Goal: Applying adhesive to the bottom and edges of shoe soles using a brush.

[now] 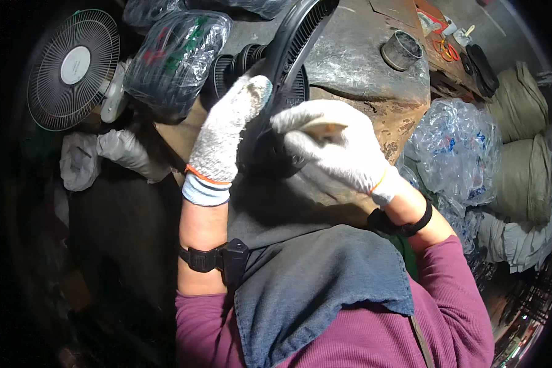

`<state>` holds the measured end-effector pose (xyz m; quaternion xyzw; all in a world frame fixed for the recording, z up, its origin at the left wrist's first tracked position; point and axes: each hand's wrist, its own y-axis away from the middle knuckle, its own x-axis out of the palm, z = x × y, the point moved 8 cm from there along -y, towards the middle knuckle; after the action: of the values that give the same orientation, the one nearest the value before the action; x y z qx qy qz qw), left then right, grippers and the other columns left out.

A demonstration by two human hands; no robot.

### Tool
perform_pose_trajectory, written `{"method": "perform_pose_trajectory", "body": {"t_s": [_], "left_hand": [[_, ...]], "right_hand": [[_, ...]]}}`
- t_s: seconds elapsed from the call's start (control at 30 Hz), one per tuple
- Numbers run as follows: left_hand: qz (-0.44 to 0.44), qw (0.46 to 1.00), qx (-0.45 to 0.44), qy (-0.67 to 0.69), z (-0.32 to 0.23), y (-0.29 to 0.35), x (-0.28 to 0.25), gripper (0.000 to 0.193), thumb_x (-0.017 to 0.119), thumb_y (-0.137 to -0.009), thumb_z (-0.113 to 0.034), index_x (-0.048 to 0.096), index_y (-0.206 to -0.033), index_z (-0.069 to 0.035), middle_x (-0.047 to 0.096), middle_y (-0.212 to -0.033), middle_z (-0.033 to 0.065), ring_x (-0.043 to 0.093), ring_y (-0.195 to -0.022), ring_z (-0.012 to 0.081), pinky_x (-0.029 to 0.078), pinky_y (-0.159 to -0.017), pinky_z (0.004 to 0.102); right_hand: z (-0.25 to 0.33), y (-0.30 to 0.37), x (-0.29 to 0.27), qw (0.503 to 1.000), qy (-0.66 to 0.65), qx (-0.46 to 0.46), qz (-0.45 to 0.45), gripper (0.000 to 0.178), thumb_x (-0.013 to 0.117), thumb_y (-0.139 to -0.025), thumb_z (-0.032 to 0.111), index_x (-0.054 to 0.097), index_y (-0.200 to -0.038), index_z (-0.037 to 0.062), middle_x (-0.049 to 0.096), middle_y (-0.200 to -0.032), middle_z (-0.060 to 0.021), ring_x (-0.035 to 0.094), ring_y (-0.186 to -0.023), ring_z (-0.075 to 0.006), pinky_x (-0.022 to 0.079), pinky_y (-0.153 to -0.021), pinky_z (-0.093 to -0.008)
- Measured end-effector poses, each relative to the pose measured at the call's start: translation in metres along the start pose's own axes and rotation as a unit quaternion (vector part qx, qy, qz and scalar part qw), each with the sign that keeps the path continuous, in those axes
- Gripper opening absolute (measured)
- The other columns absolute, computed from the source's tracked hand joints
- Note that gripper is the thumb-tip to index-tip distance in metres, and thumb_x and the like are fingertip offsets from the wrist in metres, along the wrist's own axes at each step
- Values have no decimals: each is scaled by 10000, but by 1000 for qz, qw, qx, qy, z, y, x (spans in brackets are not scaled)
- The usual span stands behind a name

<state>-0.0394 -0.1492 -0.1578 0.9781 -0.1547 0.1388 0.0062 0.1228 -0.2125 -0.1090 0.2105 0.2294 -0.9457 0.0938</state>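
My left hand (230, 126), in a white knit glove with an orange cuff edge, is closed round a curved black rubber piece (297, 40) with a ribbed face, much like a tyre. The piece stands tilted, its top reaching up and away. To the right of it, my right hand (337, 144), gloved likewise, pinches a small tan thing (325, 127) that resembles a wooden handle. Its tip is hidden by fingers close to the black rubber. Behind the left hand lie more ribbed black rings (224, 67), partly covered.
A fan (73, 64) stands at far left, beside a plastic-wrapped black bundle (178, 61). On the worn bench (356, 58) sits a dark tin (402, 50). Orange-handled scissors (446, 50) lie on a shelf at far right. Clear plastic bags (454, 147) and green sacks (521, 178) crowd the right side.
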Motion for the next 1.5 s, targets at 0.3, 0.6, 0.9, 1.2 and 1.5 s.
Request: {"method": "perform_pose_trajectory", "body": {"t_s": [0.3, 0.6, 0.9, 1.2, 1.5], "left_hand": [[64, 987, -146, -29, 14, 44, -18, 673, 579, -1083, -465, 456, -1569, -16, 737, -1159, 153, 745, -877, 205, 633, -705, 321], [-222, 878, -172, 387, 45, 255, -128, 890, 482, -1001, -729, 499, -1520, -6, 694, -1239, 266, 676, -941, 462, 540, -762, 570], [-593, 755, 65, 272, 148, 629, -220, 755, 539, -1037, -545, 430, -1537, 10, 470, -1540, 240, 524, -1315, 331, 523, -1039, 465], [-442, 897, 11, -17, 82, 240, -212, 359, 598, -1070, -163, 530, -1375, 15, 593, -1366, 213, 614, -1264, 337, 494, -1144, 488], [-77, 690, 244, -678, 56, 24, 39, 611, 862, -803, -473, 657, -1149, -14, 496, -1511, 247, 356, -1485, 477, 244, -1249, 635]], "right_hand": [[-57, -40, -75, 985, 60, 43, -156, 200, 762, -958, 144, 798, -1135, 58, 812, -1072, -55, 748, -974, -122, 576, -898, -263], [-69, -52, -54, 982, -94, 44, -155, 256, 737, -974, 166, 780, -1177, 16, 795, -1103, -51, 719, -968, -114, 567, -854, -248], [-74, -35, -144, 833, 499, -157, -181, 286, 625, -901, 23, 761, -1151, 56, 766, -1079, -168, 740, -976, -332, 579, -876, -407], [-82, -21, -167, 801, 525, -171, -229, 333, 592, -968, 91, 736, -1267, 69, 759, -1206, -140, 723, -1094, -312, 553, -978, -398], [-118, 1, -256, 748, 599, -121, -258, 287, 634, -953, 86, 751, -1215, 90, 757, -1193, -85, 698, -1116, -251, 535, -1009, -371]]}}
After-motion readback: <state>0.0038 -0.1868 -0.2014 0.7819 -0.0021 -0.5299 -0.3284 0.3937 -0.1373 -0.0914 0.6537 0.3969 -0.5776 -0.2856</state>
